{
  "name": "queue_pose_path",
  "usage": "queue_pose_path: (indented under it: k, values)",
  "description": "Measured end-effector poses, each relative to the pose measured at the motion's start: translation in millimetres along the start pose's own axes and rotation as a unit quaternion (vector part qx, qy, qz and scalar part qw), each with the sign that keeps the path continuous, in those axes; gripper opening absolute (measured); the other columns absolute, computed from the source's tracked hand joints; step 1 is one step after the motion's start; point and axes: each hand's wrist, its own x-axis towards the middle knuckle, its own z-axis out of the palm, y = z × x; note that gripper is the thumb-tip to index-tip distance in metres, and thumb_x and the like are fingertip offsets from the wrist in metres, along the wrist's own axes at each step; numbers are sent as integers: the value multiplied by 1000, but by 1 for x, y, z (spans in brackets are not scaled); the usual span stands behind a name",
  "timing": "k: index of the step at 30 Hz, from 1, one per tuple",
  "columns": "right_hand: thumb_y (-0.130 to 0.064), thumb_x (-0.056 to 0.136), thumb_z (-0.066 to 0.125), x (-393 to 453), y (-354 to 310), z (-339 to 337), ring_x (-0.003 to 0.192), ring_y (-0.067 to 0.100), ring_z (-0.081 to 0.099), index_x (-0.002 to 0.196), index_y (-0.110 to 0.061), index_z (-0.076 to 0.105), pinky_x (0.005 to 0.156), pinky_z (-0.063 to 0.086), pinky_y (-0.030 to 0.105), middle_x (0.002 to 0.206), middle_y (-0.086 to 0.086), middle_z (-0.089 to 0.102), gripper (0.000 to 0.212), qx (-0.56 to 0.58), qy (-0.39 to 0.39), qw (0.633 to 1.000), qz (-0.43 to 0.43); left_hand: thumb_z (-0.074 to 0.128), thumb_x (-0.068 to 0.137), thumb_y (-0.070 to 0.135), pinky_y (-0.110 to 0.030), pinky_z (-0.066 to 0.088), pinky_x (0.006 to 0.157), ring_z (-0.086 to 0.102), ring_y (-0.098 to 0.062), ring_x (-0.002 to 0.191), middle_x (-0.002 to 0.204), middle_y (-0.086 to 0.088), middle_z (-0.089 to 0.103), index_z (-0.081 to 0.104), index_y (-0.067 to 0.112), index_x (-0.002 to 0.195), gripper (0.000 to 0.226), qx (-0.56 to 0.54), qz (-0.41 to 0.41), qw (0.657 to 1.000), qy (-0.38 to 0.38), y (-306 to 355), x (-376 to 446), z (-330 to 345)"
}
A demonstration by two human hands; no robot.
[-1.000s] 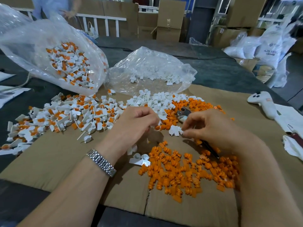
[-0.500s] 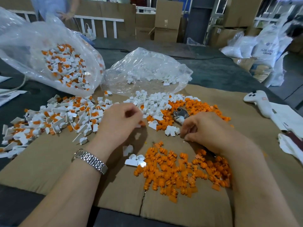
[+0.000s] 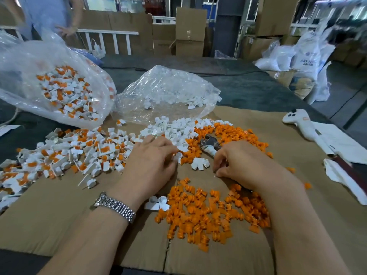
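Pinching a white cap (image 3: pixel 177 156) in curled fingers, left hand (image 3: pixel 153 161) should hold steady while right hand (image 3: pixel 238 163), at 3 o'clock, curled, contents unclear, feeds in one orange plug (image 3: pixel 199 196).

**A storeroom lined with cartons**

The far side is filled with brown cardboard boxes (image 3: pixel 190 32), stacked in columns against what may be a wall, though the blur leaves that unsure. A white railing (image 3: pixel 111 39) is seen before them at the left, and a dark pillar (image 3: pixel 228 26) is set near the middle. White sacks (image 3: pixel 301 56) are heaped at the right, above a grey floor (image 3: pixel 349 100). The long table (image 3: pixel 248 90) is covered in dark grey. A person in pale blue (image 3: pixel 49 14) is partly seen at the top left.
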Motion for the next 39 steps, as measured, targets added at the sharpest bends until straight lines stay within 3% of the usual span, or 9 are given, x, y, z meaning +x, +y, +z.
queue_pose_path:
  k: [4, 12, 17, 22, 26, 30, 32, 34, 39]
  values:
    - [-23, 89, 76, 0, -5, 0, 95, 8, 60, 103, -28, 74, 82, 52, 27, 99, -11, 68, 16, 1, 9, 1000, -6, 60, 99, 44, -34, 35, 89, 47, -11, 104, 115, 19, 65, 71, 35, 113, 20, 11, 4, 1000, -3, 6, -1, 1]
    - [-21, 89, 76, 3, -12, 4, 80, 0, 65, 97, -27, 66, 75, 55, 24, 92, -15, 66, 14, 172, 118, 977, -48, 71, 91, 40, -33, 31, 85, 41, -8, 95, 98, 18, 59, 65, 33, 99, 12, -42, 3, 999, -1, 13, -4, 0]
    - [-13, 91, 72, 7, -14, 6, 95, 1, 64, 100, -27, 72, 90, 55, 28, 100, -13, 70, 16, 197, 107, 973, -61, 75, 91, 34, -32, 33, 86, 49, -7, 92, 87, 19, 60, 67, 36, 96, 10, -100, -12, 994, -29, 18, -4, 0]
    - [-10, 88, 76, 3, -19, 3, 89, 1, 69, 99, -21, 73, 87, 57, 25, 93, -12, 73, 17, 286, 154, 941, -97, 73, 93, 20, -23, 52, 64, 64, -9, 75, 81, 7, 70, 72, 33, 89, 13, -318, -111, 941, -31, 14, -4, -10]
    - [-9, 85, 80, 2, -28, 5, 85, 6, 69, 96, -20, 70, 80, 59, 27, 89, -9, 70, 18, 299, 180, 927, -137, 70, 94, 15, -24, 45, 51, 56, -11, 58, 84, -6, 71, 73, 33, 94, 18, -424, -142, 892, -63, 14, -5, -16]
    - [-6, 85, 77, 2, -33, 6, 85, 4, 64, 95, -20, 68, 78, 56, 23, 90, -12, 65, 19, 251, 199, 933, -166, 70, 93, 9, -31, 57, 64, 68, -26, 69, 87, -12, 72, 74, 27, 100, 19, -459, -162, 871, -70, 16, -5, -19]
    - [-5, 86, 76, 2, -34, 6, 84, 5, 62, 96, -20, 68, 77, 54, 24, 91, -9, 64, 19, 228, 199, 938, -171, 70, 93, 5, -28, 62, 74, 75, -28, 81, 91, -15, 73, 73, 19, 105, 19, -496, -178, 847, -70, 16, -6, -20]
    - [-6, 87, 75, 1, -35, 6, 83, 5, 61, 96, -20, 67, 75, 54, 23, 91, -8, 63, 18, 210, 195, 942, -175, 71, 93, 4, -37, 64, 81, 75, -28, 79, 92, -18, 73, 72, 15, 108, 19, -523, -195, 827, -73, 15, -6, -21]
    - [-8, 88, 74, 0, -38, 6, 83, 4, 59, 97, -22, 66, 75, 54, 20, 92, -9, 61, 18, 198, 190, 946, -174, 70, 94, 5, -43, 65, 80, 77, -26, 78, 85, -10, 76, 71, 13, 107, 15, -517, -203, 830, -51, 20, -6, -24]
